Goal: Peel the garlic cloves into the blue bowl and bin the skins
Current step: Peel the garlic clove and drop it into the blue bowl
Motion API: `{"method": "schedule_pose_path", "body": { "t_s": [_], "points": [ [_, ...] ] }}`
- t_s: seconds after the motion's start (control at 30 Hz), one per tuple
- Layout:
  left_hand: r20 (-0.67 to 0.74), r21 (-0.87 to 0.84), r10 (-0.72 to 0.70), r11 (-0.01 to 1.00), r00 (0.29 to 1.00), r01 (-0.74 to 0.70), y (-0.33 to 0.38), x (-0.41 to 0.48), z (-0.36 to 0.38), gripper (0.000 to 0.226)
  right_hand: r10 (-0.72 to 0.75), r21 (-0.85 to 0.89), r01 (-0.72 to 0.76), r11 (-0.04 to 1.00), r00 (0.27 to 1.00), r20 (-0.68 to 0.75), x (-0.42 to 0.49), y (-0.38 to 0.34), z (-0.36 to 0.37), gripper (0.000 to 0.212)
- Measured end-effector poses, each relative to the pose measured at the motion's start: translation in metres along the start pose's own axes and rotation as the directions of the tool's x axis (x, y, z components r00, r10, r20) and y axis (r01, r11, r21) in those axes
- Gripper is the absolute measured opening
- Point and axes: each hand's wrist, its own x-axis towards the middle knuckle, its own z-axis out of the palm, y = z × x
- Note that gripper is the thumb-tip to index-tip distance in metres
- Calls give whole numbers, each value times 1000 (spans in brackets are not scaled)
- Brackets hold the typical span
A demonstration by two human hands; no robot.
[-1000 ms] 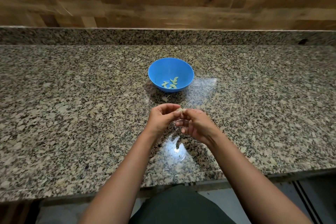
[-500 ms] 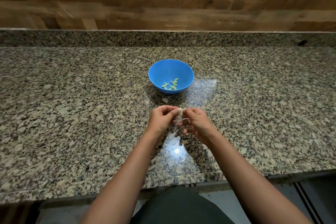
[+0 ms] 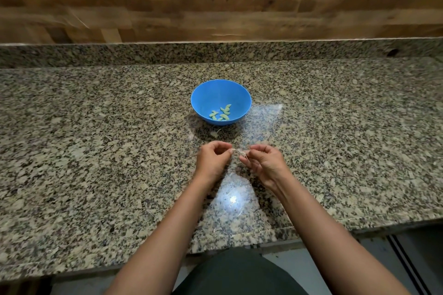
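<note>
Two hands are pinching one small garlic clove (image 3: 237, 151) between them at the frame's centre, left hand (image 3: 213, 159) on its left end, right hand (image 3: 266, 163) on its right, so it is lying crosswise. The blue bowl (image 3: 215, 93) is sitting just above, apart, slightly nearer the left hand.

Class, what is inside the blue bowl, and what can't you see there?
The blue bowl holds a few peeled garlic cloves, loose at its bottom. Its near inner wall is hidden by the rim.
</note>
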Motion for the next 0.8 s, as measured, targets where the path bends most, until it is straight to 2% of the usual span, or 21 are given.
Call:
{"method": "schedule_pose_path", "body": {
  "t_s": [0.07,0.17,0.3,0.43,0.5,0.63,0.7,0.8],
  "points": [
    [-13,188,75,980,997,-71,4,5,8,9,-32,-20,31,999,998,-58,7,0,-9,19],
    [-2,444,211,876,977,-189,11,17,25,18,-121,-142,98,985,979,-166,19,-2,-26,20],
    [13,574,256,789,967,-217,15,37,49,24,-165,-240,114,964,965,-206,29,-8,-43,16],
    [26,694,274,687,961,-215,13,48,59,26,-164,-250,105,963,960,-229,32,-10,-48,14],
    [35,701,273,679,962,-218,7,47,59,27,-173,-298,103,949,960,-220,31,-11,-48,12],
    [-2,604,304,760,953,-242,-3,29,49,34,-181,-377,106,920,968,-172,26,-14,-46,10],
    [-5,578,342,768,940,-276,-8,14,38,38,-186,-377,117,919,971,-151,26,-13,-42,11],
    [28,597,349,746,937,-295,-17,-11,20,59,-191,-370,133,920,974,-124,25,-7,-36,12]
  ]
}}
